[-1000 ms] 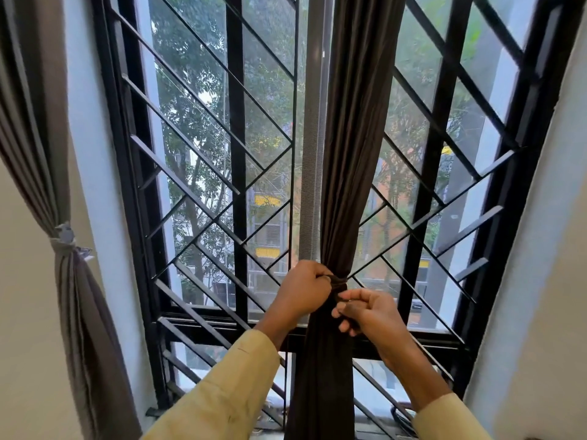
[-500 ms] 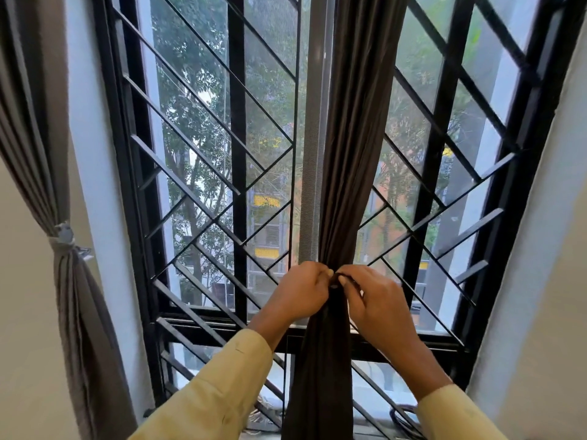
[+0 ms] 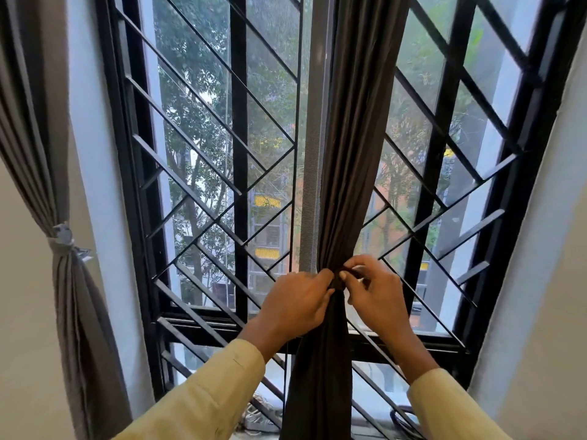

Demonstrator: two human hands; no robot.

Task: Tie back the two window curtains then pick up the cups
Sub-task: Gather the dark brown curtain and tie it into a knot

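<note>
Dark brown curtain (image 3: pixel 349 185) hangs in ctr of frame, in front of the window grille (image 3: pixel 239 154). It is bunched into a narrow waist just below mid-height and flares out again toward the btm edge. Both hands are at that waist.

Left hand (image 3: pixel 295 303) comes in from lower left w/ fingers curled round the gathered cloth, knuckles toward the camera, gripping it from the left side. Right hand (image 3: pixel 374 293) is on the right of the waist: thumb & forefinger pinch dark cloth at the bunch, other fingers loosely bent behind. Can't tell if the pinched bit is a separate tie or the curtain's own fold. The hands' fingertips almost meet across the waist.

Pale yellow sleeves (image 3: pixel 206 398) cover both forearms at the btm of the frame.

Grey curtain (image 3: pixel 73 312) is at far left, well apart from the hands and against the wall. It is already cinched by a light grey tie-back (image 3: pixel 65 241) w/ a knot on its right side.

A grey mesh strip (image 3: pixel 313 201) runs vertically just left of the brown curtain. The grille has black bars in diagonal & vertical runs. Trees & a building w/ yellow panels show through the glass. White wall (image 3: pixel 540 281) fills the right side. Some cables (image 3: pixel 251 414) lie low by the sill, left of the brown curtain's hem.
</note>
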